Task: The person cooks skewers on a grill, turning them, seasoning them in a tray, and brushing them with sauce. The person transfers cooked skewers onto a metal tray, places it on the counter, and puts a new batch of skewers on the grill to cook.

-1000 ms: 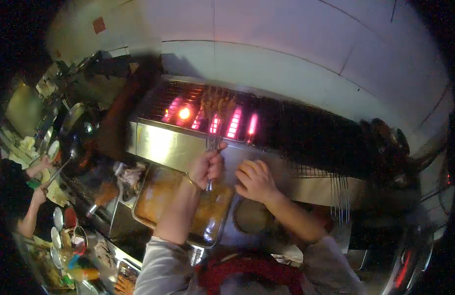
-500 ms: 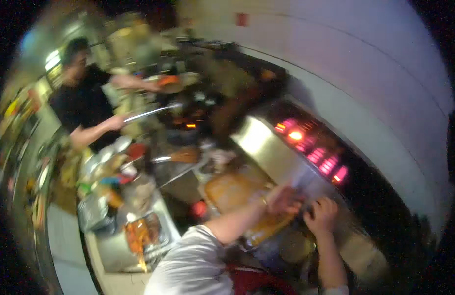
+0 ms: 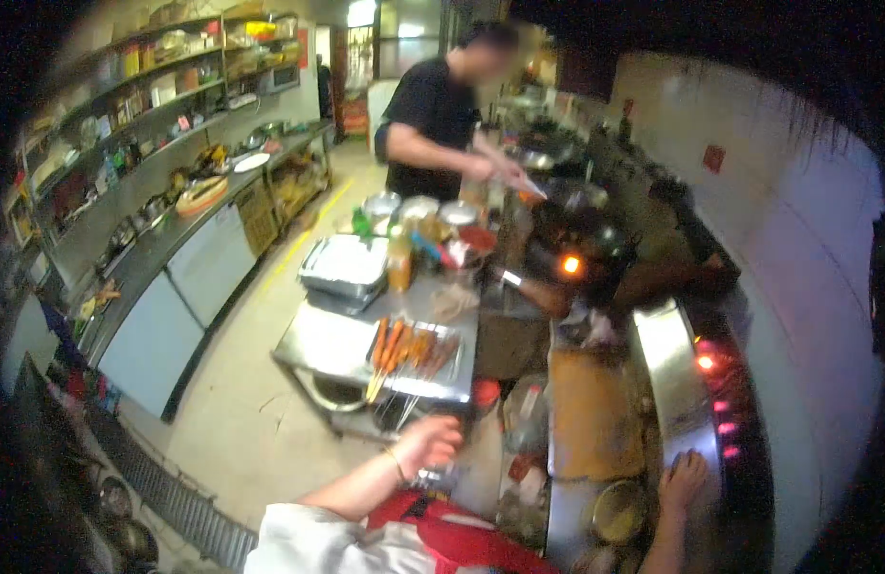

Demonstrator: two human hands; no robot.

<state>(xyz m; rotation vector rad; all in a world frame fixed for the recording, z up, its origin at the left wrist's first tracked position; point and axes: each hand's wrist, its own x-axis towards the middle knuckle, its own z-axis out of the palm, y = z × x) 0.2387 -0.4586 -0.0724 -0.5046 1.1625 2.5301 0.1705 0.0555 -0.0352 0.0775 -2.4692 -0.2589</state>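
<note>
My left hand (image 3: 428,445) is in mid-air in front of the metal table, fingers loosely bent and apart, with nothing visible in them. Just beyond it, a metal tray (image 3: 452,387) on the table holds skewers (image 3: 390,349) of orange and brown food, their sticks pointing toward me. My right hand (image 3: 686,478) rests with spread fingers on the shiny metal front (image 3: 674,383) of a grill. Behind that front, the heating elements (image 3: 720,407) glow red and pink. A brown, stained board or tray (image 3: 596,411) lies between my hands.
A co-worker in black (image 3: 428,115) stands at a wok (image 3: 581,239), holding a utensil. Foil-covered trays (image 3: 345,263), a sauce bottle (image 3: 398,263) and bowls (image 3: 420,208) crowd the table's far part. At left run a long counter (image 3: 199,215) and shelves (image 3: 136,96). A round container (image 3: 618,512) sits near my right forearm.
My view has swung left. My left hand has moved from the grill, beside my right hand, to near the skewer tray. My right hand stays at the grill's metal front.
</note>
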